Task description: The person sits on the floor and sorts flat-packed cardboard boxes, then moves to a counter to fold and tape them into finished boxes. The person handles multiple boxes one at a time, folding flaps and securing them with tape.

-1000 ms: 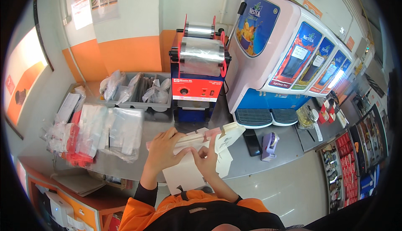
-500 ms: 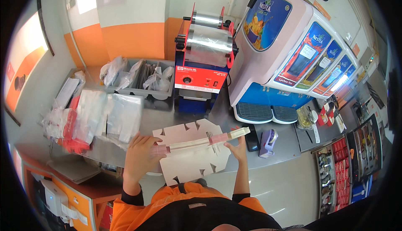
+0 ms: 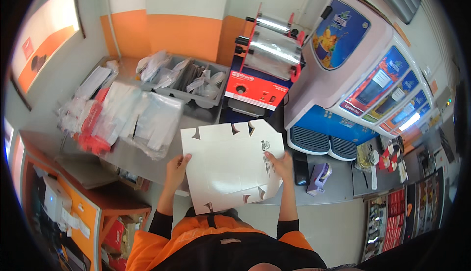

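A white die-cut cardboard box blank [image 3: 225,168] is held up at the table's front edge, before my body. It lies nearly flat, with curved notches along its far and near edges and small dark print near its right side. My left hand [image 3: 177,170] grips the left edge, thumb on top and fingers mostly hidden beneath. My right hand [image 3: 282,165] pinches the right edge by the print, thumb on top. The blank hides part of the table under it.
Behind the blank stands a red and blue cup sealer [image 3: 257,87], with a drink dispenser [image 3: 338,69] to its right. Clear plastic bags [image 3: 159,116] and a grey divided bin [image 3: 208,99] lie left. A purple tape dispenser [image 3: 319,179] and a black object [image 3: 300,169] sit right.
The blank was folded up along its middle with pinkish strips showing; now it is spread flat. Both hands have shifted to its side edges. The view has turned, moving the surroundings rightward.
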`<state>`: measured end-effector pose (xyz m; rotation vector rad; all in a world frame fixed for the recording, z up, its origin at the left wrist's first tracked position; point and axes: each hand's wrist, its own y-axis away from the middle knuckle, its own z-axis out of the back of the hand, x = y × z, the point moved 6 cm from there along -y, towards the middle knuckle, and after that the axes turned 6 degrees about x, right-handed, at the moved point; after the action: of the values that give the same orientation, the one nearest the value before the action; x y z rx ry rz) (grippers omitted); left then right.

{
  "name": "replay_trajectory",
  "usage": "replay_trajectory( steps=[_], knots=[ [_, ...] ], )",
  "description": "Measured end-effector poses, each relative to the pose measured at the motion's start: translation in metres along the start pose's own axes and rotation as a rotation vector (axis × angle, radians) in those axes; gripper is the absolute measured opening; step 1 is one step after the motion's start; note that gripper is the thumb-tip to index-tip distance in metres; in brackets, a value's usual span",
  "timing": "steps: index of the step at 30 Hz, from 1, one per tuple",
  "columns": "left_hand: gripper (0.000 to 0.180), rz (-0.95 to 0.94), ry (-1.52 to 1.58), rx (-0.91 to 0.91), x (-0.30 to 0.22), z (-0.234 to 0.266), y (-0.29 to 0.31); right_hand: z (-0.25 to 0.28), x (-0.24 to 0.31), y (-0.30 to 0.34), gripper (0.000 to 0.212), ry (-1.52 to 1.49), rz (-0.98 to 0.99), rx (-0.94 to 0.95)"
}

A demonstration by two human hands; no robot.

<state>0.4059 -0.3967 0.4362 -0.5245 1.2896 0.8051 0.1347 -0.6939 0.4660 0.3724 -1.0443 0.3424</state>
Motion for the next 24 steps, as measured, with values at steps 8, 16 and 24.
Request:
replay_trajectory(
  steps=[8,16,24],
  knots=[
    [0.056,-0.184,-0.815,-0.332,0.075,-0.026,0.03,-0.021,-0.073,-0.02,0.073,0.551,0.041,0.021],
    [0.096,0.447,-0.171,-0.215,0.117,-0.039,0.075,-0.034,-0.128,-0.037,0.081,0.667,0.063,0.201],
    [0.099,0.562,-0.059,-0.244,0.105,-0.064,0.112,-0.027,-0.107,-0.034,0.075,0.44,-0.069,0.322]
  ],
)
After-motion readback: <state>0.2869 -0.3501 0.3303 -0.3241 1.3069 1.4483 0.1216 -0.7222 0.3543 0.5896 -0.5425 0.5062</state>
